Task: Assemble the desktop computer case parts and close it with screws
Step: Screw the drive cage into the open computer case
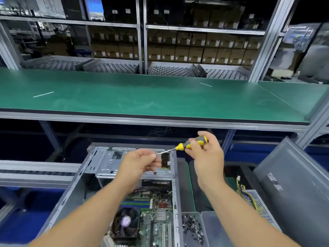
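Your right hand (204, 154) grips one yellow-and-grey screwdriver (191, 142) by its handle, fingers curled round it, shaft angled down to your left. Your left hand (140, 163) meets the tip with fingertips pinched together, probably seating a screw, though the screw itself is too small to make out.

Directly beneath both sets of fingers lies the one computer case (124, 175), open side up. The drive cage (106, 163) sits just under your left fingers, and nearer you are the motherboard (156, 207) and one CPU cooler fan (125, 223), so the internals look fitted.

What appears left: the one side panel (292, 184) leans well off to the right of your right fingers, not yet mounted, so closing and screwing down remain. One power supply (258, 204) with its wires also lies outside the case, below that hand. Two clear trays sit near your right forearm; one screw tray (193, 227) holds many dark screws.
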